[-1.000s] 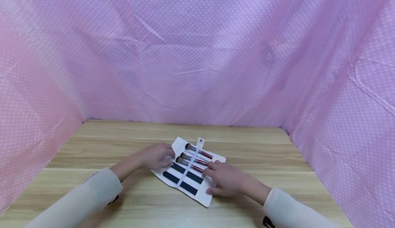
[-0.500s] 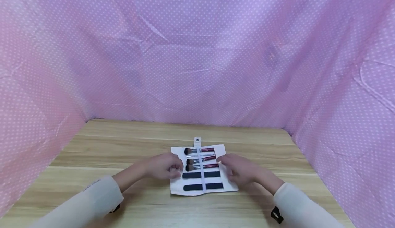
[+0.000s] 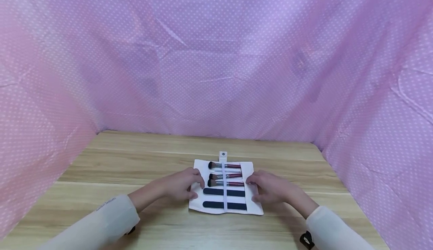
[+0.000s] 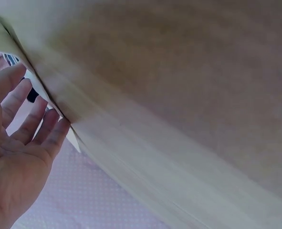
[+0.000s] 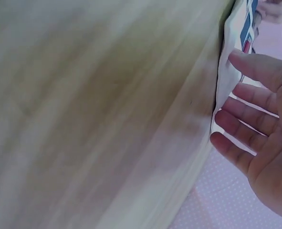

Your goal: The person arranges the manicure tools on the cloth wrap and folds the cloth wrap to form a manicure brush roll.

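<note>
A white fabric brush roll [image 3: 199, 203] lies spread flat on the table. Its elastic band [image 3: 225, 199] crosses several items: makeup brushes with dark bristles and red handles [image 3: 234, 165], a thin pale stick [image 3: 216, 171], and two black flat strips with rounded ends [image 3: 213, 205]. My left hand [image 3: 184, 184] touches the left part of the roll, thumb and fingers apart. On the right margin rests my right hand [image 3: 270, 187], fingers loosely bent. Both wrist views show relaxed fingertips along the roll's edge, at the left hand [image 4: 16, 148] and right hand [image 5: 269, 129].
A strap with a metal snap [image 3: 223, 155] sticks out from the roll's far edge. The wooden table [image 3: 142, 150] reaches back to a pink dotted curtain [image 3: 216, 92], which also hangs on both sides.
The brush roll has turned counterclockwise from a slant to nearly square with the table, then shifted slightly right. Both hands moved along with it and stay at its two sides.
</note>
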The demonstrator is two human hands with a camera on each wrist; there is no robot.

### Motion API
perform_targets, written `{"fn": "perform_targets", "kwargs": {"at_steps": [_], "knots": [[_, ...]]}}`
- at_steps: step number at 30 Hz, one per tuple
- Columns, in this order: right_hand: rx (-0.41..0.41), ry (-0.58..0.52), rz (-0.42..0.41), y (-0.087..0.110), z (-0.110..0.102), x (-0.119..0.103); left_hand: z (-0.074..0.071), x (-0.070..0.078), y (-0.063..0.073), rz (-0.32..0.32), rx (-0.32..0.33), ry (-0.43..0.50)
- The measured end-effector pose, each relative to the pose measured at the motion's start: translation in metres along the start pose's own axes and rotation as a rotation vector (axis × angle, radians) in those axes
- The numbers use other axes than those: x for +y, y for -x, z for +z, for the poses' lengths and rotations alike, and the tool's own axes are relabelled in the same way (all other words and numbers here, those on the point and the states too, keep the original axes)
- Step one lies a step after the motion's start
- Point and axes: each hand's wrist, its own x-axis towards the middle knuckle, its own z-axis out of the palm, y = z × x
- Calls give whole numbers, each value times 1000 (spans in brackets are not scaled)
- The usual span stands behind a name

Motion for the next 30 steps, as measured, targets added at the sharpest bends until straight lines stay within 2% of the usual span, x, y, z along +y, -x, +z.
{"fn": "perform_targets", "kwargs": {"at_steps": [6, 14, 19, 22, 25, 30], "knots": [[3, 21, 3, 4, -1, -7, -2, -3, -4, -40, -18, 27], [-6, 29, 22, 5, 0, -7, -1, -5, -4, -27, -16, -13], [5, 59, 35, 8, 1, -13, 2, -4, 1, 42, 14, -100], [27, 67, 7, 12, 1, -20, 3, -3, 5, 92, 28, -139], [7, 34, -9, 17, 1, -26, 3, -1, 10, 111, 18, -137], [-60, -23, 0, 22, 0, -31, 3, 4, 18, 106, -16, -95]]}}
